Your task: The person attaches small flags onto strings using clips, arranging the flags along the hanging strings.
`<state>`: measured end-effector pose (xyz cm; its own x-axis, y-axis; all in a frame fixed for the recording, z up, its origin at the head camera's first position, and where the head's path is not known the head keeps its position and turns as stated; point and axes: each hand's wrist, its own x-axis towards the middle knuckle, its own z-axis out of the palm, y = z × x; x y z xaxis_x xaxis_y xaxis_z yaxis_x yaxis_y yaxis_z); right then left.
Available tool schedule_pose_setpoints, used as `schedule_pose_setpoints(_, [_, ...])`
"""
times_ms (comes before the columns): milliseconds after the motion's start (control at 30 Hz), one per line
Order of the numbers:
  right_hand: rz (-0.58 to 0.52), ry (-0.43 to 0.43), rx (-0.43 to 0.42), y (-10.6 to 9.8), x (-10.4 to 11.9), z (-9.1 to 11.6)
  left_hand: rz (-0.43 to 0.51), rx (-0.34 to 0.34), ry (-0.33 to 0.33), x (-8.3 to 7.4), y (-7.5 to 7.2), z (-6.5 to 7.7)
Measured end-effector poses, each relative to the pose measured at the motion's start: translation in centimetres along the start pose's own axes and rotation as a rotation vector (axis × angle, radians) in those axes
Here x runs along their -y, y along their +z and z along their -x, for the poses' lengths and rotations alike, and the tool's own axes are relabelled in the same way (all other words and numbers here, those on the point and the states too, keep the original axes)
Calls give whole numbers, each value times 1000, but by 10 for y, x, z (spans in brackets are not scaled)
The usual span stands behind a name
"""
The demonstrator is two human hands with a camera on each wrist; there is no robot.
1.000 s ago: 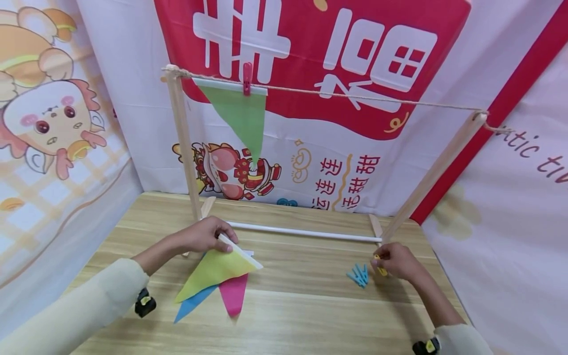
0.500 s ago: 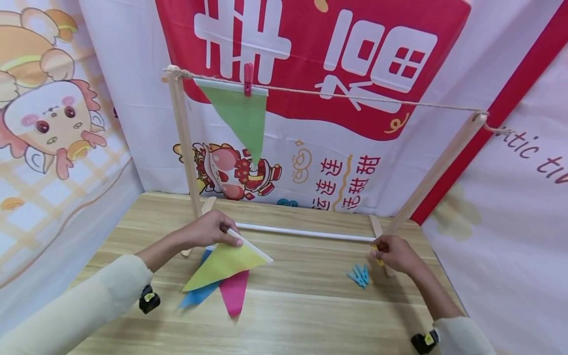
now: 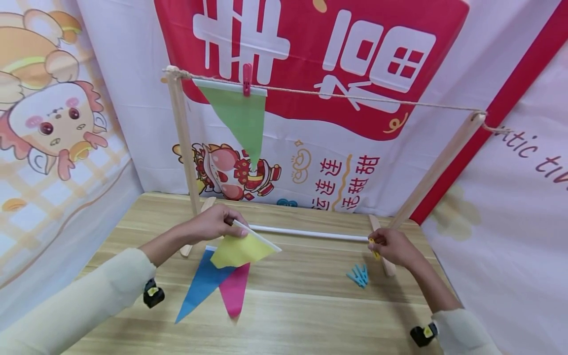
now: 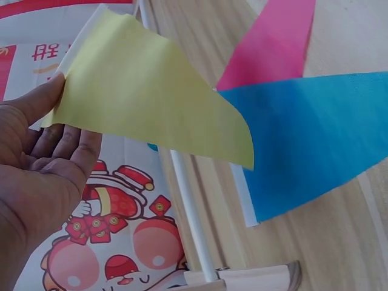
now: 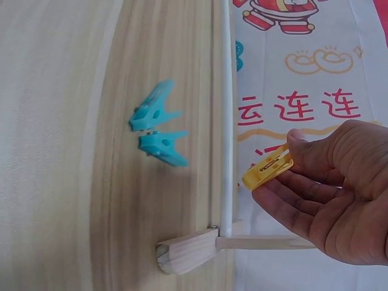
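My left hand [image 3: 218,223] pinches a yellow triangular pennant [image 4: 145,91] by its white top edge, holding it above the table. Below it a blue pennant [image 3: 201,281] and a pink pennant [image 3: 235,291] lie overlapping on the wood. On the right, my right hand [image 3: 394,246] holds a yellow clothespin [image 5: 268,168] between thumb and fingers, near the foot of the right post. Two blue clothespins [image 3: 357,276] lie on the table beside that hand. A green pennant [image 3: 244,118] hangs from the string, clipped by a red clothespin [image 3: 247,80].
A twine string [image 3: 337,95] runs between the left wooden post [image 3: 181,143] and the right wooden post [image 3: 439,167]. A white rod [image 3: 310,233] joins their feet across the table [image 3: 310,320]. Printed cloth [image 3: 133,98] stands behind and at both sides.
My left hand has lifted the yellow pennant up and to the right, uncovering more of the blue one. My right hand has risen slightly with the yellow clothespin.
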<state>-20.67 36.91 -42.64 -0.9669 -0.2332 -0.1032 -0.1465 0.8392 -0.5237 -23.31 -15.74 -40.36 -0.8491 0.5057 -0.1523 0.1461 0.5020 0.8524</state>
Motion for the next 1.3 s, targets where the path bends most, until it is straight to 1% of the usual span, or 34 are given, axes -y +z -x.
schedule_pose_setpoints(100, [8,-34,-12,-2,4,-1,3,-9,7,-5,-1,-1])
schedule_pose_setpoints(300, [29,-59,-28,-7,11,-4,7,-39,26,-13,-1,-5])
schedule_pose_setpoints(467, [33,-68,-35,-13,17,-7,10,-56,21,-19,1,-8])
schedule_pose_setpoints(533, [36,-70,-39,-16,19,-8,11,-67,33,-21,2,-9])
schedule_pose_setpoints(700, [46,-78,-53,-21,23,-11,29,-111,52,-26,1,-10])
schedule_pose_setpoints(833, [30,-79,-56,-25,27,-13,30,-140,58,-29,0,-12])
schedule_pose_setpoints(900, [21,-78,-58,-26,30,-14,21,-154,72,-31,-1,-13])
schedule_pose_setpoints(1133, [7,-66,-63,-32,41,-16,26,-221,175,-38,0,-14])
schedule_pose_setpoints(1300, [8,-80,-70,-37,48,-18,40,-249,172,-43,2,-15])
